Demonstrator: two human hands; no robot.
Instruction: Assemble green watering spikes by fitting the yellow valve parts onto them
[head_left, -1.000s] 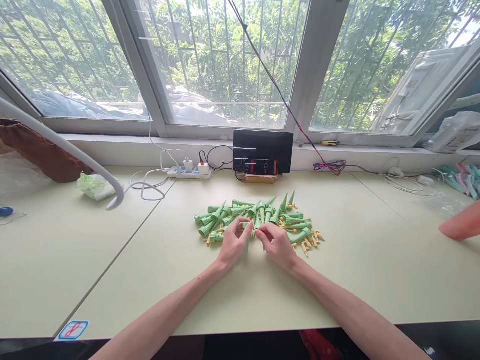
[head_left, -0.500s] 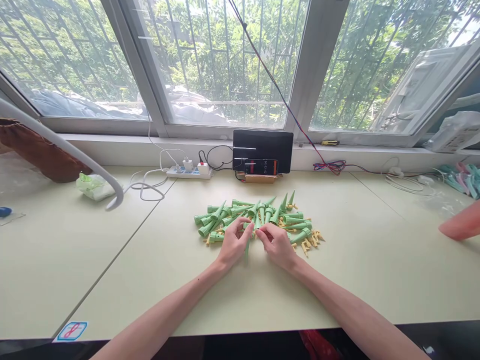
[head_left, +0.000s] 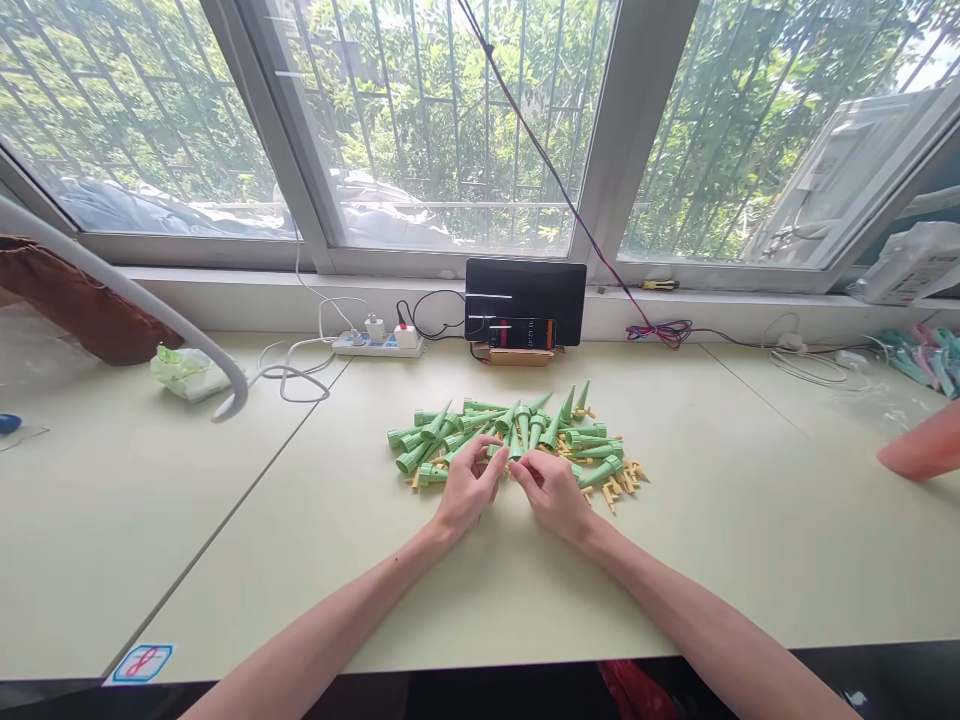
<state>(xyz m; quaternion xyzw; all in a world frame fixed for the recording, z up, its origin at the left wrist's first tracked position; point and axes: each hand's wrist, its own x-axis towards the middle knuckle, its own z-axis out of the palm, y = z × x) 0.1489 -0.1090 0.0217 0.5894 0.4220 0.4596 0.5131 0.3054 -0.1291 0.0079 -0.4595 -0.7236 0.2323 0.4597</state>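
Note:
My left hand (head_left: 466,487) is closed in front of the pile, its fingers around a green plastic cone spike that is now almost wholly hidden by the hand. Close beside it, my right hand (head_left: 556,487) pinches with thumb and forefinger near the left fingertips; whatever is in that pinch is too small to make out. Behind both hands lies a heap of green cone spikes (head_left: 596,452) with ribbed collars. Small yellow plastic pieces (head_left: 609,497) are scattered at the heap's right side, and a few show among the spikes.
Behind the heap, a phone (head_left: 523,333) leans against a black tablet (head_left: 525,285). A power strip (head_left: 379,345) with plugs and white cables sits at the back left. A white curved tube (head_left: 150,285) reaches in from the left. A reddish object (head_left: 922,445) is at far right.
The green spike that stuck out below my left hand has turned and is now mostly hidden behind it. My right fingertips have shifted slightly left. The heap looks the same.

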